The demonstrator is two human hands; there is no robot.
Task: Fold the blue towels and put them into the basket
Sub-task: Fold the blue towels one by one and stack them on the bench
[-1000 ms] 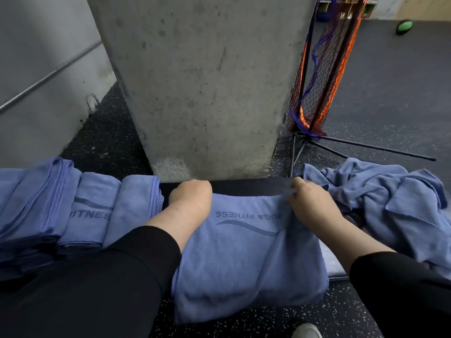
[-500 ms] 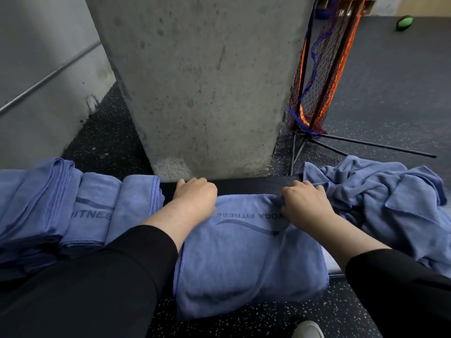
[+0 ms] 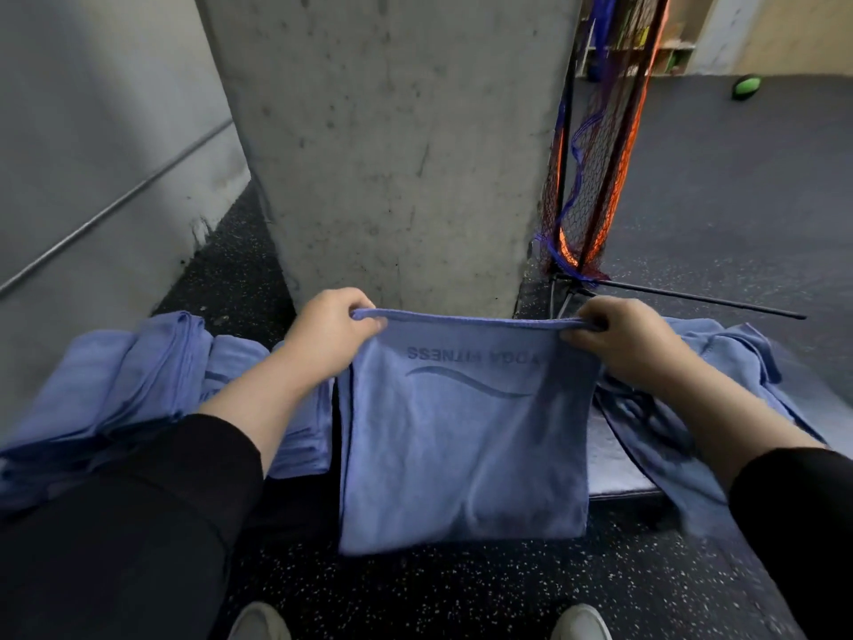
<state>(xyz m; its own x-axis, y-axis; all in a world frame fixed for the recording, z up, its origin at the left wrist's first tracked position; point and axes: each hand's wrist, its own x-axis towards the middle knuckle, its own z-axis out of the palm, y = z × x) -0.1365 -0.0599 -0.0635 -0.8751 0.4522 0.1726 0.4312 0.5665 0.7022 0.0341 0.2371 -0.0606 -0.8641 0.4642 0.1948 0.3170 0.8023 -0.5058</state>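
Your left hand (image 3: pixel 330 337) has its fingers curled over the top left corner of the blue towel (image 3: pixel 464 445), thumb and fingertips pinching the folded upper edge; your right hand (image 3: pixel 623 341) does the same at the top right corner, fingers clenched on that edge. Between the two grips the edge runs taut and nearly level, and the towel hangs down from it as a flat, doubled panel in front of the concrete pillar (image 3: pixel 392 145), its lower hem above the speckled dark floor (image 3: pixel 461 588). The print on it reads upside down from your view, with a wave line under the lettering. Both your forearms come out of black sleeves (image 3: pixel 152 515). To your left, just beside the hanging towel, sits a row of folded blue towels (image 3: pixel 152 371), pressed side by side; you cannot tell from here what they rest on or in, and no basket wall or rim shows around them. To your right lies a loose, crumpled heap of unfolded towels (image 3: pixel 720 362), partly under your right forearm, lying over a flat mat (image 3: pixel 614 459). Behind that heap stands a netted frame (image 3: pixel 595 177) in orange and blue on thin black legs. Far off on the grey floor lies a green ball (image 3: pixel 747 86). The toes of your pale shoes (image 3: pixel 258 621) show at the bottom edge.
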